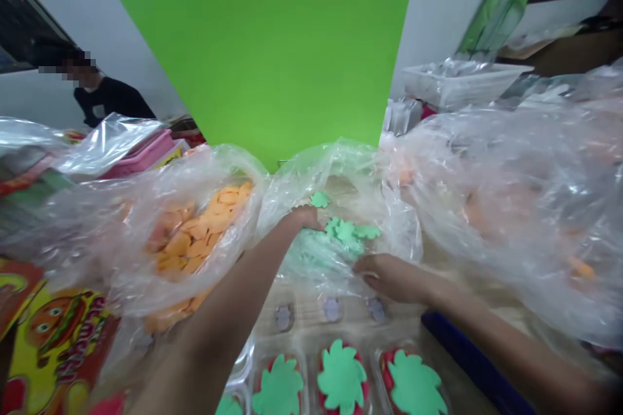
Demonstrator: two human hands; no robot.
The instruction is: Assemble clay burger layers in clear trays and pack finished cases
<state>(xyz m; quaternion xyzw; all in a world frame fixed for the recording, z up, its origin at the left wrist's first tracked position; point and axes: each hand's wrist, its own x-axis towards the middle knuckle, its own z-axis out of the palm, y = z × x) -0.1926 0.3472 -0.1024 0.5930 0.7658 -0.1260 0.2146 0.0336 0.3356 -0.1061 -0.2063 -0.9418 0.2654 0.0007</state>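
As the person is reaching into a clear bag (pixel 316 175) with both bare hands, the left hand (pixel 304 217) is resting at the top of a loose pile of green foam leaves (pixel 345 233). Its fingers are curled down and mostly hidden by the plastic, so I can't tell whether it's gripping anything. The right hand (pixel 389 277) is sitting lower and to the right, near the bag's front edge, with its fingers closed up into a narrow shape. No leaf is showing in that grip, but the plastic is blocking part of the view, so I can't confirm it either way.

The leaves are lying mostly inside the bag, between the hands, and one is sitting apart near the left fingertips. Just below the hands, small grey shapes (pixel 331 309) are showing in a row. Nearer the camera, clear trays (pixel 342 395) are holding red items, each topped with a green leaf.

To the left, an open bag (pixel 146 253) is holding orange shapes (pixel 199 227), with a printed burger package (pixel 53 343) beside it. A large bag (pixel 516 207) is bulging on the right, with orange showing through. Further back, a green board (pixel 253 45) is standing upright, a pink basket (pixel 141 155) is sitting left of it, and a co-worker (pixel 109 98) in a dark top is standing beyond.
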